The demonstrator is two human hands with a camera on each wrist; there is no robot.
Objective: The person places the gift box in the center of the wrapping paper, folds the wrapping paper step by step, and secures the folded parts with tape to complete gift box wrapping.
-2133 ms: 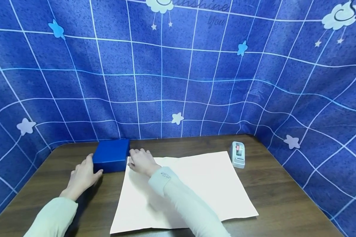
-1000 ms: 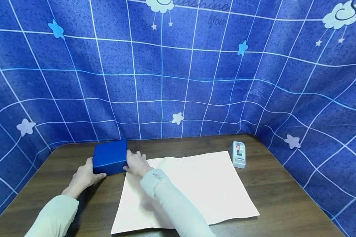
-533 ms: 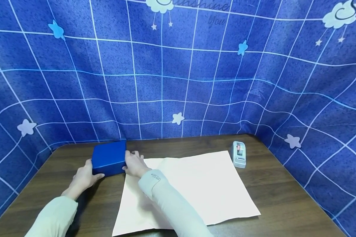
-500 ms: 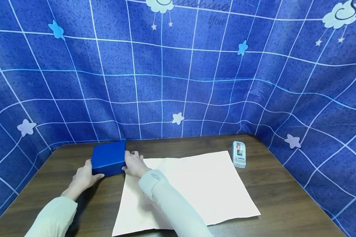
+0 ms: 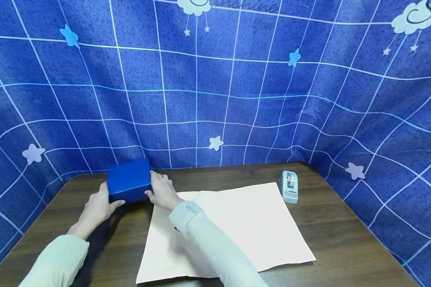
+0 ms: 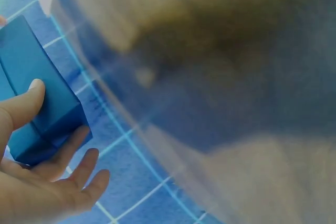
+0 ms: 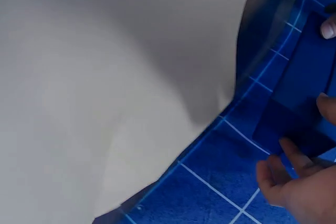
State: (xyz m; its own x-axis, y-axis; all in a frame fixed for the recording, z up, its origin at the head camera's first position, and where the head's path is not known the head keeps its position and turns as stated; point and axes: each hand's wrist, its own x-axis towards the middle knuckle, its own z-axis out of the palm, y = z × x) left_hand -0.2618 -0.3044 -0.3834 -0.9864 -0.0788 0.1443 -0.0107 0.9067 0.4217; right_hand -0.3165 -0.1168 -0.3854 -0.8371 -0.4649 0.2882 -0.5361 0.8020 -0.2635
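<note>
A blue box [image 5: 129, 178] is held between both hands at the back left of the table, raised a little with its shadow below. The left hand [image 5: 97, 207] grips its left end, thumb on the near side; in the left wrist view the left hand [image 6: 50, 182] has its thumb on the box [image 6: 50, 93] and fingers under the end. The right hand [image 5: 162, 190] grips the right end, above the corner of a large white paper sheet [image 5: 248, 223]. The right wrist view shows the right hand [image 7: 310, 187] with thumb and fingers around the box's end [image 7: 294, 93].
A pale blue tape dispenser or similar small device [image 5: 289, 187] stands at the back right, beside the paper. The brown wooden table [image 5: 330, 239] backs onto a blue curtain [image 5: 208, 99] with white grid lines, which also runs along both sides.
Both hands have closed onto the box and raised it, shifting it slightly left. Its front has tilted, and the right hand has moved left with it. Paper and small device stay essentially in place.
</note>
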